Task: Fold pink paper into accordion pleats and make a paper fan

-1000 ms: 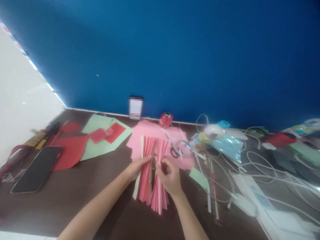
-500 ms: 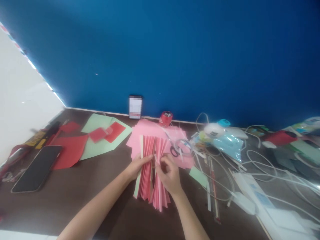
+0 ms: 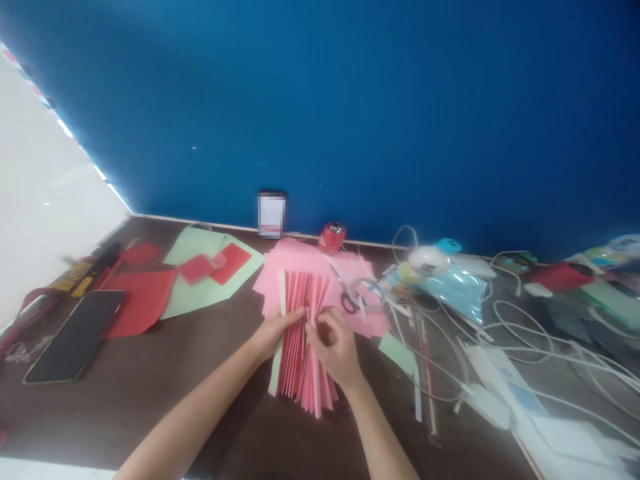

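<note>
A pleated pink paper fan [image 3: 295, 360] with a pale green strip along its left edge stands out from the table toward me, its folds running lengthwise. My left hand [image 3: 273, 333] is closed around its left side, thumb across the folds. On the right side, my right hand [image 3: 334, 341] pinches another group of the pleats between thumb and fingers. A narrow gap runs between the two groups. Behind the fan lie pink paper sheets [image 3: 280, 257], with scissors [image 3: 349, 303] and a roll of tape [image 3: 367, 293] on them.
To the left are a phone [image 3: 75, 337], red paper [image 3: 143, 303] and green paper [image 3: 185, 300]. A red tin [image 3: 333, 237] stands by the blue wall [image 3: 320, 113]. Cables, a blue packet [image 3: 457, 290] and a white power strip [image 3: 525, 400] crowd the right.
My right hand has shifted slightly left, bringing its pleats closer to those in my left hand. The gap between the two groups is narrower.
</note>
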`<action>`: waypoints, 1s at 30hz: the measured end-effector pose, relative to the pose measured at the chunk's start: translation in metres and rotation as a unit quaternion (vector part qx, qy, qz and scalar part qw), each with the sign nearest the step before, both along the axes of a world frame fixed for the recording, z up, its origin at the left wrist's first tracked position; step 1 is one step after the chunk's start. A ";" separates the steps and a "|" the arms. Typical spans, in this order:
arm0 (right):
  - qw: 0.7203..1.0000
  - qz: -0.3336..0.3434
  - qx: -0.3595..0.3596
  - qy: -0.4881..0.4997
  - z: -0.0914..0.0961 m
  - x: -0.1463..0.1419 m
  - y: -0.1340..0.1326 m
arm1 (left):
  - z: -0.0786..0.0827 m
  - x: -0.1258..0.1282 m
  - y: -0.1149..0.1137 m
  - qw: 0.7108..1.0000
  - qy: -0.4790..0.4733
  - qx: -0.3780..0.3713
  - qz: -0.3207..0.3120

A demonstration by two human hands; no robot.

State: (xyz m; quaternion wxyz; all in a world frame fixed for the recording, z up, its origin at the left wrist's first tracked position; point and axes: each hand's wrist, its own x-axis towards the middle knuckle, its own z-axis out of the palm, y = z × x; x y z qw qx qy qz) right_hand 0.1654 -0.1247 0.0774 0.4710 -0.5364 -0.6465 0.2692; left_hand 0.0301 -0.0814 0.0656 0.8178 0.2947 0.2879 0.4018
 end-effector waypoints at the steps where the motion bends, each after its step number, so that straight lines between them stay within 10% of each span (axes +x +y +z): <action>1: 1.000 0.000 -0.001 0.003 0.000 0.000 0.000 | -0.002 0.000 0.001 1.000 0.002 -0.001 0.003; 30: 0.976 0.026 -0.126 0.173 -0.001 0.005 0.006 | 0.000 -0.009 0.005 0.998 0.046 0.039 -0.017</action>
